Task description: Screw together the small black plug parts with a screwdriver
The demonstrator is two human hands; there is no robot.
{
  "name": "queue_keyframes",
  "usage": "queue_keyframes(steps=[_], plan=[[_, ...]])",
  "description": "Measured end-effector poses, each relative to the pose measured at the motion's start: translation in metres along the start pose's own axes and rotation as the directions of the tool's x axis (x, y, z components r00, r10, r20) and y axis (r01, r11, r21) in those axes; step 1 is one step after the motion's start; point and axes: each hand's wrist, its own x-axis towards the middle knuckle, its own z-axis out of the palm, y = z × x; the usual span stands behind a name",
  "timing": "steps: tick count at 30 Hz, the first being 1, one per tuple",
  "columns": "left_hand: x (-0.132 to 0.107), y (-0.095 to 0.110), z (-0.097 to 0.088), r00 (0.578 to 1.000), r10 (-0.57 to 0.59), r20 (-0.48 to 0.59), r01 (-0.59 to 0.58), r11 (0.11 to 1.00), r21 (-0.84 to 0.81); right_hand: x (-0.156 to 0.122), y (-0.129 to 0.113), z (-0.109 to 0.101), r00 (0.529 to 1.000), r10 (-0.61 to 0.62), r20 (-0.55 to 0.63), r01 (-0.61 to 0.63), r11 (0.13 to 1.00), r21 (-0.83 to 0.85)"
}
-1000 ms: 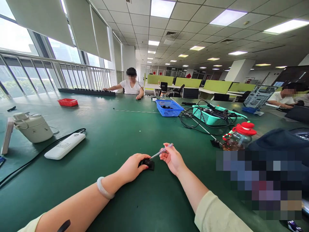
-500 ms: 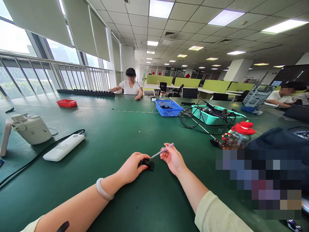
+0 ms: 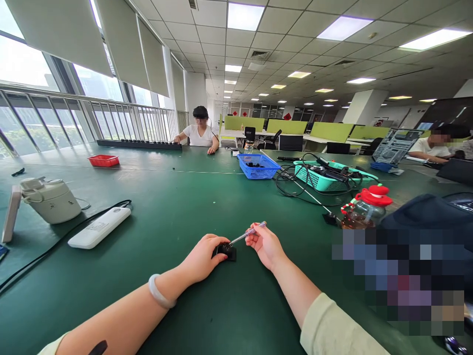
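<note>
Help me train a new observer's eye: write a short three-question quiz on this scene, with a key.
1. Multiple choice: the small part held by the left hand is mostly
A) white
B) black
C) red
2. True or false: in the picture, the red tray sits farther left than the blue basket.
3. Fill in the blank: the slim tool, its tip at the small part, is held in the person's ____ hand.

Key: 1: B. 2: true. 3: right; the right hand holds it.
</note>
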Motion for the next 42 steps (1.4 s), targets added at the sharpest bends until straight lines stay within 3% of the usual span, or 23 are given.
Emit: queue_keyframes(steps=[22, 42], plan=[[-0.0011, 0.0024, -0.0003, 1.000, -0.002, -0.017, 0.002, 1.000, -0.019, 0.0013, 0.0004, -0.0010, 0.993, -0.110, -0.034, 0.110, 0.994, 0.002], [-0.0012, 0.0036, -0.0007, 1.000, -0.005, -0.015, 0.005, 1.000, -0.011, -0.0031, 0.0001, 0.0026, 0.996, -0.085, 0.035, 0.085, 0.996, 0.016]])
